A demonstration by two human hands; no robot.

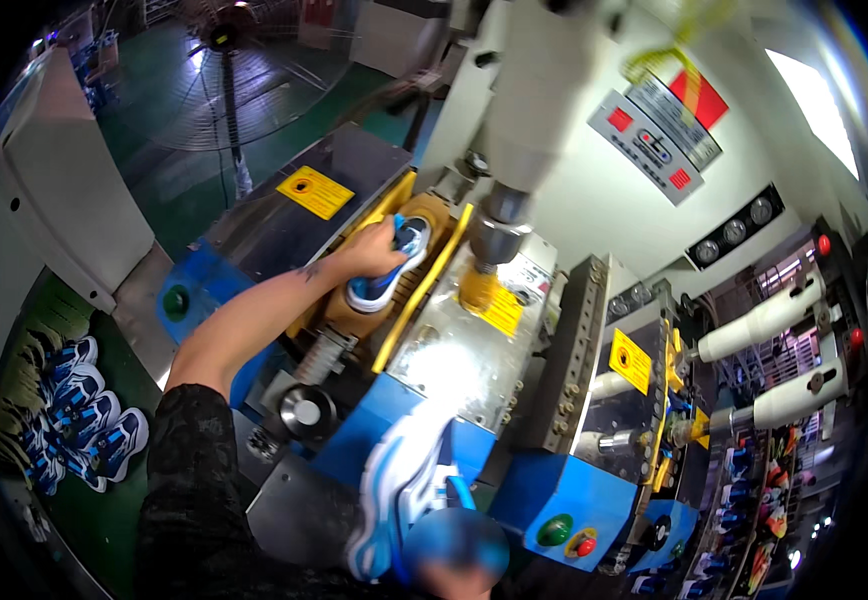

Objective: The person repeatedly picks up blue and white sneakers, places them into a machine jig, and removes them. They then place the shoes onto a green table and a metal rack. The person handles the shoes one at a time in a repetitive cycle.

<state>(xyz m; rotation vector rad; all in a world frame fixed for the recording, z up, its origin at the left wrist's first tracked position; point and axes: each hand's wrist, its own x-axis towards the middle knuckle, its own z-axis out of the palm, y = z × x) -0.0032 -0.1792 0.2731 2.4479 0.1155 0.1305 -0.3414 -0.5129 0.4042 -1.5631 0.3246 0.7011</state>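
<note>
My left hand (377,248) reaches out to a blue-and-white sports shoe (378,288) seated in a press station. Its fingers close round the middle of the shoe, near the blue laces or tongue. The white toe points away from me. Close to my body, a second blue-and-white sports shoe (384,490) is held up with its sole edge to the left. My right hand (459,582) shows only in part at the lower edge, at the blurred blue end of this shoe. Most of its fingers are hidden.
A metal press ram with a yellow tip (477,288) hangs over the neighbouring station. Yellow side bars (424,285) flank the seated shoe. Green and red buttons (555,530) are on the blue front. More shoes (84,415) lie on a green surface at left. A fan (224,40) stands behind.
</note>
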